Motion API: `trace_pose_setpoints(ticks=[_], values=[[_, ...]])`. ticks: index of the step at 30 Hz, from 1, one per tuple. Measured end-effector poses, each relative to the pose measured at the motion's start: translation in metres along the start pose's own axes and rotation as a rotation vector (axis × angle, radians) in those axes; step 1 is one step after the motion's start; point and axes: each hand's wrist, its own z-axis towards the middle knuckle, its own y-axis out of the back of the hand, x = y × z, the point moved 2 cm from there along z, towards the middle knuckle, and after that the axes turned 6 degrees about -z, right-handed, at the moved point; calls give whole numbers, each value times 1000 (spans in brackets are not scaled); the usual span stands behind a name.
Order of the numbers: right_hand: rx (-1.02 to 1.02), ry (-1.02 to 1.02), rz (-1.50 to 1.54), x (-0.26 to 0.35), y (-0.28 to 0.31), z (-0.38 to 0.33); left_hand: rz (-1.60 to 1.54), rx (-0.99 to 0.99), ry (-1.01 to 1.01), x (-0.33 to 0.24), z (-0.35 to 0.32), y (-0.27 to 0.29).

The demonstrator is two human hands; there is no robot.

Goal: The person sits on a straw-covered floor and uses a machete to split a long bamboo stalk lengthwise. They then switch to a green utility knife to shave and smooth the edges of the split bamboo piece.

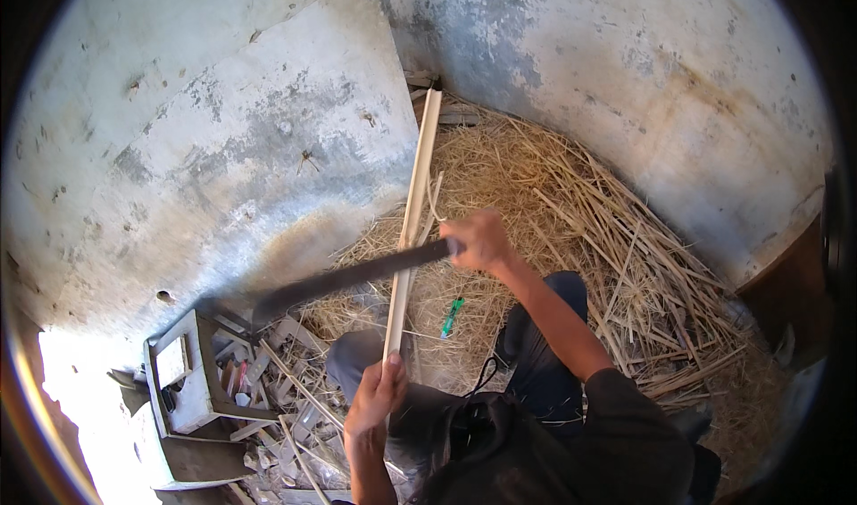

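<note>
- Left hand (375, 398): fingers clenched around the lower end of a long pale bamboo strip (412, 211). Grip sits just above the person's knee (357, 349).
- Strip orientation: near upright in the view, running from the left hand up and away to a far end near the corner where the two walls meet. It tilts slightly to the right toward the top.
- Right hand (478, 240): fingers closed on the handle of a dark, long-bladed machete (344, 279). Handle itself mostly hidden inside the fist.
- Machete blade extends from the right hand leftward and downward, crossing the strip at about its middle. Blade is motion-blurred; whether the edge touches the strip at the crossing cannot be told.
- A thin pale sliver (435, 197) curls off the strip just above the right hand.
- Person is seated or crouched; dark trousers and a dark sleeve visible, right forearm bare.
- A small green object (453, 316) lies on the ground between the knees, just right of the strip; kind unclear.
- Ground right of and behind the hands: thick pile of straw and split cane (616, 246), reaching to the right wall.
- Ground left of the knees: scattered offcuts and debris, with a grey stool-like wooden frame (187, 376) beside them.
- Walls (223, 130): weathered, stained grey plaster, meeting at a corner behind the strip's top end.
</note>
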Motion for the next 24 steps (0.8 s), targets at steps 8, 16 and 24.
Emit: trace_pose_setpoints(ticks=[8,16,24], values=[[73,-1052,-160,-185,81,-6,-58,-146,159,49,-92,84],[302,-1215,-191,-218,118,-236,-130,-423,99,64,-78,127],[464,-1831,-153,-90,121,-494,-44,-173,160,15,-40,101]])
